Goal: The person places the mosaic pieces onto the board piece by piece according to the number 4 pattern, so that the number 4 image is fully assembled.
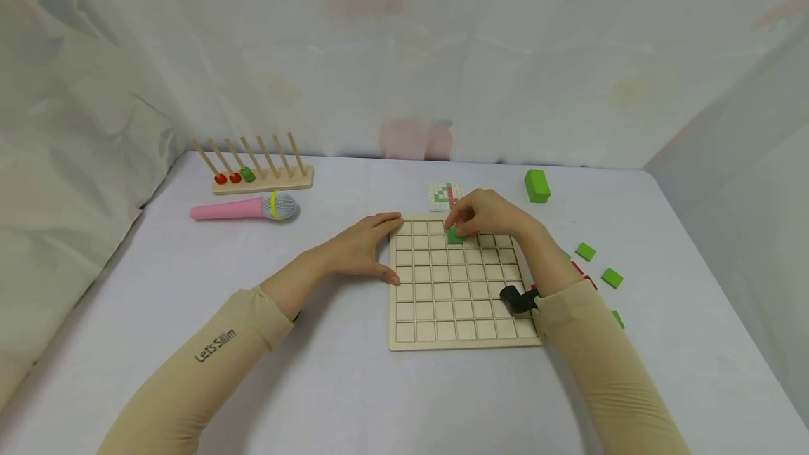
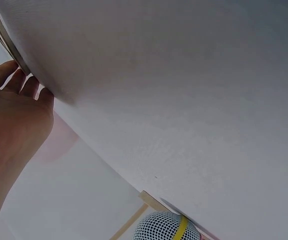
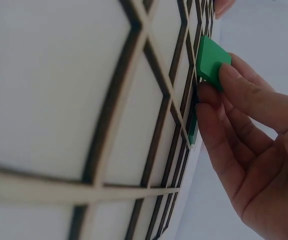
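A wooden grid board (image 1: pixel 440 337) lies flat, its square cells framed by raised strips. My right hand (image 1: pixel 489 215) is over its far rows and pinches a green square tile (image 3: pixel 214 59) between thumb and fingers. The tile is tilted close over the cells. Just below those fingers, a second green piece (image 3: pixel 193 127) sits in a cell, partly hidden by them. With thumb and fingers spread, my left hand (image 1: pixel 360 246) touches the board's left edge. Beyond the board lies a small pattern card (image 1: pixel 439 195) with green and red squares, partly covered by the right hand.
Loose green tiles (image 1: pixel 612 277) and red tiles (image 1: pixel 589 281) lie right of the board, some behind the right forearm. A green block (image 1: pixel 537 186) stands at the back right. A pink toy microphone (image 1: pixel 230 209) and a wooden peg rack (image 1: pixel 287 182) with beads are at the left.
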Demonstrator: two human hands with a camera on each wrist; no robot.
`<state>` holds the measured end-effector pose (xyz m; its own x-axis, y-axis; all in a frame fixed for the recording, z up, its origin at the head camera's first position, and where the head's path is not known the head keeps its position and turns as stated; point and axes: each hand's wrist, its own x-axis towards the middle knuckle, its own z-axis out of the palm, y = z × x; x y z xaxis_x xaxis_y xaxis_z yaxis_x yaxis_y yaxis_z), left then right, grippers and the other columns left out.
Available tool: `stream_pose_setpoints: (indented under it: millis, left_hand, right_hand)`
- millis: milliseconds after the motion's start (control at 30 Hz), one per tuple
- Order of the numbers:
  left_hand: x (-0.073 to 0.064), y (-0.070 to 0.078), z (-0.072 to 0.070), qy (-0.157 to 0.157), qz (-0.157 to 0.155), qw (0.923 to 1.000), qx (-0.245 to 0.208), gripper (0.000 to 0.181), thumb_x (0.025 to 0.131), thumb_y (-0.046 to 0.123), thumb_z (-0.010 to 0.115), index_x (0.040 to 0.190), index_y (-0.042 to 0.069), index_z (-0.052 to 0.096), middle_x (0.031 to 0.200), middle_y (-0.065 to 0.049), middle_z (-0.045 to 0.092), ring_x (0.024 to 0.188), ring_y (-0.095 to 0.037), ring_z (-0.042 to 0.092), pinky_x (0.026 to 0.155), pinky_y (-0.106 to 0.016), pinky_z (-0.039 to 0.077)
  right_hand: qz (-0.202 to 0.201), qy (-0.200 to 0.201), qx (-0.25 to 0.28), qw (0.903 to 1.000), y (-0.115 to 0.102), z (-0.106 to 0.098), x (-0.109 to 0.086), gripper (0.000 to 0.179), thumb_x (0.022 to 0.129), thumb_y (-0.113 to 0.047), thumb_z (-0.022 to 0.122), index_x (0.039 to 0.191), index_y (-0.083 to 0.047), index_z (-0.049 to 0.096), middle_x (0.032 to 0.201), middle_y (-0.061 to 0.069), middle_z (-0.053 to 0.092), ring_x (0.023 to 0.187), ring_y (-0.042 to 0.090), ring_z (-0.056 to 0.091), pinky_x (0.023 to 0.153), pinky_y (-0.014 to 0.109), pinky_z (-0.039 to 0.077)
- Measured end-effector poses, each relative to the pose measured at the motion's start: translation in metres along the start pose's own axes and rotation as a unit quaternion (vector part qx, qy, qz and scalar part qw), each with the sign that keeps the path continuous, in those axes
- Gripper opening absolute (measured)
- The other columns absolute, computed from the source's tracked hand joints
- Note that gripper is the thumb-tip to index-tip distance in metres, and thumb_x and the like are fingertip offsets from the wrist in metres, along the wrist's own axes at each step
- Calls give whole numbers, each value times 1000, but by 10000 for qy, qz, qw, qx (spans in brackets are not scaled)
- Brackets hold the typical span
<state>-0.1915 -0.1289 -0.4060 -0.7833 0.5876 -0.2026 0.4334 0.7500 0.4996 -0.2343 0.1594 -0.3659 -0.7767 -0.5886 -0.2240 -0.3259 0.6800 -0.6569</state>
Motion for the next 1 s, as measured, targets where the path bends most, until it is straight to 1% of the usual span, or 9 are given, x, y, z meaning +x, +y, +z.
stream_pose_setpoints:
  millis: [167,400,633,800,1000]
  left_hand:
    - [0,-1,0,30,13,10000,19,119,67,65,81,158,14,23,167,-1,18,155,-29,19,126,-49,24]
    - [0,-1,-1,28,50,10000,15,119,67,64,81,158,13,23,167,-2,18,155,-30,19,126,-50,24]
    - [-1,0,-1,50,45,10000,0,119,67,63,82,158,12,24,167,-3,18,155,-30,19,126,-50,23]
    - [-3,1,0,-7,1,10000,-54,119,67,63,82,158,12,23,167,-3,18,155,-30,18,127,-49,22]
    - [-3,3,-2,21,45,10000,6,119,68,62,82,158,11,24,167,-4,19,155,-31,19,126,-50,23]
  right_hand:
    - [8,-52,-62,10000,-2,1,0,16,85,-7,73,99,-14,78,86,3,73,78,14,62,74,26,51]
    - [77,-95,-118,9999,-3,1,0,14,84,-7,74,95,-15,78,86,2,75,79,13,64,76,26,52]
    - [54,-93,-182,9998,-3,3,1,14,84,-7,72,95,-15,78,88,2,76,82,12,65,78,28,53]
    - [73,-107,-183,9997,-4,4,0,15,84,-8,73,96,-15,78,90,1,75,84,13,66,80,30,53]
    - [96,-88,-251,9996,-5,4,-1,14,84,-8,74,95,-17,78,87,0,74,82,13,64,80,29,52]
